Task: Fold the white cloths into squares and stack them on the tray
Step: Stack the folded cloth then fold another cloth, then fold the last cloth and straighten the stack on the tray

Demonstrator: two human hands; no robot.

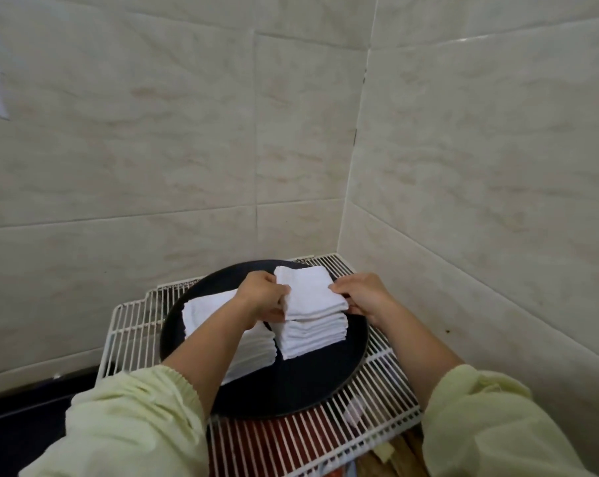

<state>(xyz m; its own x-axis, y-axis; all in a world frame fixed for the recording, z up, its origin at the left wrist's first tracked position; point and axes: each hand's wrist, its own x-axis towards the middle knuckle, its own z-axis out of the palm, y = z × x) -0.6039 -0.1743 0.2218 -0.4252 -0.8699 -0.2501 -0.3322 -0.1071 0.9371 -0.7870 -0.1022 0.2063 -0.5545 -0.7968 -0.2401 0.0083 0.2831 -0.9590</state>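
A round dark tray [311, 390] sits on a white wire rack. Two stacks of folded white cloths stand on it: a left stack [253, 352] partly hidden by my left forearm, and a right stack [311, 335]. On top of the right stack lies a folded white cloth [310, 290], tilted slightly. My left hand [262, 297] pinches its left edge. At its right edge, my right hand [363, 296] grips it with curled fingers.
The white wire rack [387, 370] fills a corner between two tiled walls, close behind and to the right. Red and wooden things show beneath the rack at the bottom. A dark counter edge [22, 407] runs at the lower left.
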